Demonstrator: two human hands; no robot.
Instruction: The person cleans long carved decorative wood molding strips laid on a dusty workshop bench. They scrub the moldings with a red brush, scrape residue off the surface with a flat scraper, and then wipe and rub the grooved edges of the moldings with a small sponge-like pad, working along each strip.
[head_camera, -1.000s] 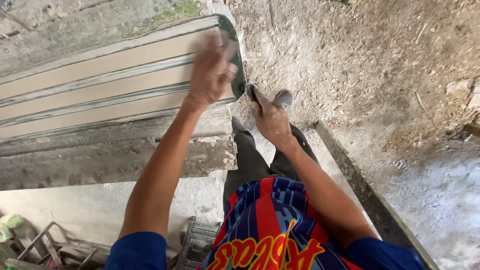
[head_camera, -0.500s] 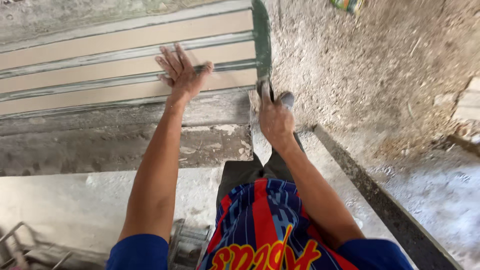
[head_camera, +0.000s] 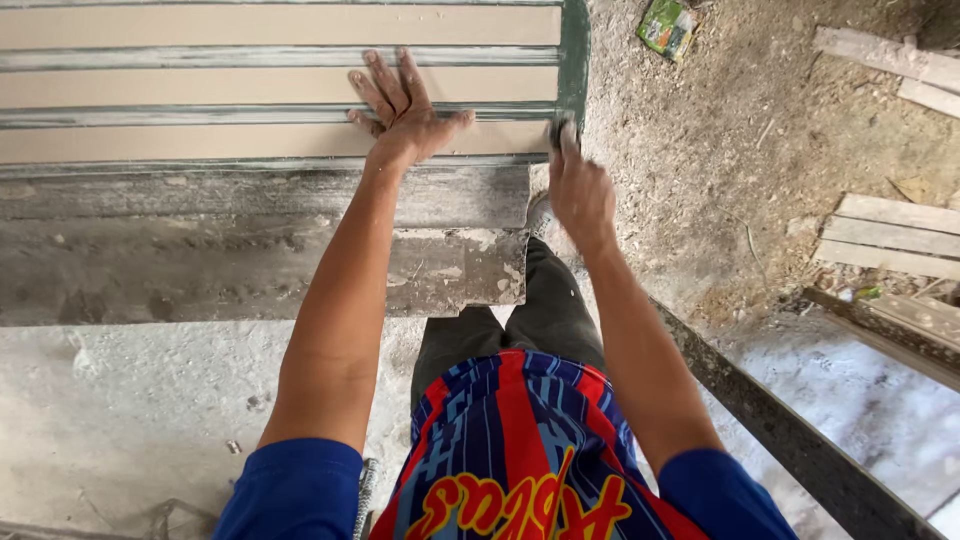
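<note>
Ground: we see a dusty dirt floor (head_camera: 720, 170).
Panel: one slatted green-framed panel (head_camera: 200, 85), three tan strips.
Left hand (head_camera: 405, 115): fingers spread flat on panel.
Right hand (head_camera: 580, 190): pinching one dark tool (head_camera: 562, 132) at panel's corner.
Package: one green packet (head_camera: 668, 25), top right.
Planks (head_camera: 890, 235): several, right.

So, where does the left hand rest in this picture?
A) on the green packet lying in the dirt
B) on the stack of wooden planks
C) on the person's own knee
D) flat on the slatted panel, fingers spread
D: the left hand lies open with spread fingers on the beige slatted panel, far from the packet and the planks.
</note>
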